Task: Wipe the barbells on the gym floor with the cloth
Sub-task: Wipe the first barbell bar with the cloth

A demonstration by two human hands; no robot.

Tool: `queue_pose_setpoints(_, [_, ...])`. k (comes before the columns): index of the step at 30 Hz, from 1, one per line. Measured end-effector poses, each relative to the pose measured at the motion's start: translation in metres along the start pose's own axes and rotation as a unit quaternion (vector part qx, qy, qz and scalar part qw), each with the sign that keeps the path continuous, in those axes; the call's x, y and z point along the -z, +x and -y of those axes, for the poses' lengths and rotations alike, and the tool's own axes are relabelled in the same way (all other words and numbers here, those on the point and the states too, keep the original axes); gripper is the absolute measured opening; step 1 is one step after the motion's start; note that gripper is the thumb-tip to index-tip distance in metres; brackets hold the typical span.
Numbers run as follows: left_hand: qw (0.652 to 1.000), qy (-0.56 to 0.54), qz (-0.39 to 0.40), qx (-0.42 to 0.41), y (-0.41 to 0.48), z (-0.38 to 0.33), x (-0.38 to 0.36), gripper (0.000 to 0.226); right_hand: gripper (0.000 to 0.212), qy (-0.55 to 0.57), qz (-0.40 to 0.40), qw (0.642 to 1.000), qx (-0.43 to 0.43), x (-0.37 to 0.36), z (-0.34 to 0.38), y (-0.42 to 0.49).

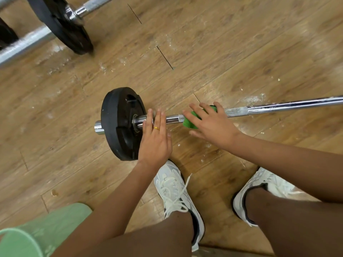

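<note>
A chrome barbell (278,106) lies on the wooden floor, running from centre left to the right edge. A black weight plate (118,123) stands on its left end. My left hand (155,138) rests flat with straight fingers on the bar's collar, right beside the plate. My right hand (209,123) presses a green cloth (191,120) onto the shaft with its fingers spread. The cloth is mostly hidden under that hand.
A second barbell (24,45) with a black plate (61,25) lies at the top left. White dust patches (254,99) mark the floor planks. My two white sneakers (176,193) stand just below the bar.
</note>
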State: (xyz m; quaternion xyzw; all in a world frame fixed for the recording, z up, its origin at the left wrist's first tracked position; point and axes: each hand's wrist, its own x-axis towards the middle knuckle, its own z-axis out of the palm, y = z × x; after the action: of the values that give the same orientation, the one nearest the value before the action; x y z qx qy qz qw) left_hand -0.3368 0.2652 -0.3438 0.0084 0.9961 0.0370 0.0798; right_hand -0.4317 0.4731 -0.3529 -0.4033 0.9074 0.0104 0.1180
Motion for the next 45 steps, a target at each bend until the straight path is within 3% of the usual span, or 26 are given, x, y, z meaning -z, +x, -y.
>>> queue_pose_setpoints(4, [1.0,0.007,0.018,-0.005,-0.009,0.001,0.0,0.065,0.073,0.051,-0.028,0.996,0.065,0.001,-0.008,0.002])
queue_pose_setpoints(7, [1.0,-0.001,0.02,0.003,-0.014,-0.002,-0.001,0.067,0.08,0.151,-0.08,0.984,0.053,0.014,-0.01,-0.002])
queue_pose_setpoints(10, [0.999,-0.009,0.024,0.02,-0.016,-0.007,-0.002,0.07,0.067,0.195,-0.181,0.963,0.037,0.027,-0.001,0.002])
queue_pose_setpoints(12, [0.999,-0.013,0.027,0.024,-0.015,-0.007,-0.002,0.07,0.064,0.178,-0.196,0.962,0.063,0.026,0.002,0.006])
queue_pose_setpoints(19, [0.999,-0.013,0.032,0.023,-0.014,-0.007,-0.001,0.069,0.06,0.025,-0.081,0.992,0.09,-0.006,0.01,-0.015])
queue_pose_setpoints(27, [0.999,-0.013,0.038,0.029,-0.018,-0.006,-0.001,0.071,0.089,0.089,-0.028,0.991,0.098,0.009,-0.012,-0.012])
queue_pose_setpoints(31, [0.998,-0.033,0.036,0.047,-0.024,-0.013,-0.002,0.074,0.085,0.115,-0.01,0.991,0.072,0.014,-0.011,-0.013])
queue_pose_setpoints(39, [0.997,0.014,0.042,0.062,-0.036,-0.02,-0.003,0.071,0.072,0.12,-0.022,0.984,0.131,0.013,0.01,-0.002])
queue_pose_setpoints(45, [0.999,0.021,0.03,0.01,-0.03,-0.021,0.0,0.068,0.081,0.099,-0.007,0.992,0.072,0.005,-0.002,-0.028])
